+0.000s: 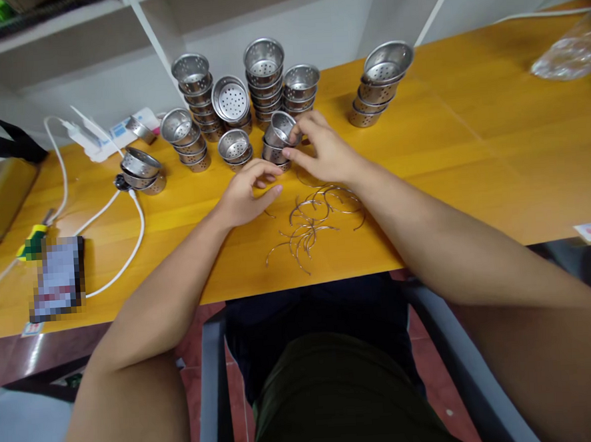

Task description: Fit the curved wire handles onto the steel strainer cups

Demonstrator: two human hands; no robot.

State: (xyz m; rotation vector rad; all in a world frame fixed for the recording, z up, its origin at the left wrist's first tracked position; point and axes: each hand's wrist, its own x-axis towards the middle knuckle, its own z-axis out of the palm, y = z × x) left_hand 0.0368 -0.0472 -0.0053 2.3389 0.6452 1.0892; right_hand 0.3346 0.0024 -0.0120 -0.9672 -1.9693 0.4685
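Pinching a strainer cup (280,128) in right hand (324,154); left hand (246,196) half-curled, seemingly empty, back from table (428,256) edge.

On the table (472,170), a cluster of stacked metal cups (265,76) stands along the far edge, before the shelving (272,9). A leaning stack (380,86) sits apart to the right and a short stack (142,170) to the left. The right hand (324,154) grips a tilted cup (282,128) atop the nearest stack. The left hand (246,196) rests on the table just beside it, to the left. A pile of wire loops (313,220) lies in front of both hands. At far left are a power strip (90,137), its cable (126,238) and a phone (59,279); at far right, a plastic bag (568,54).
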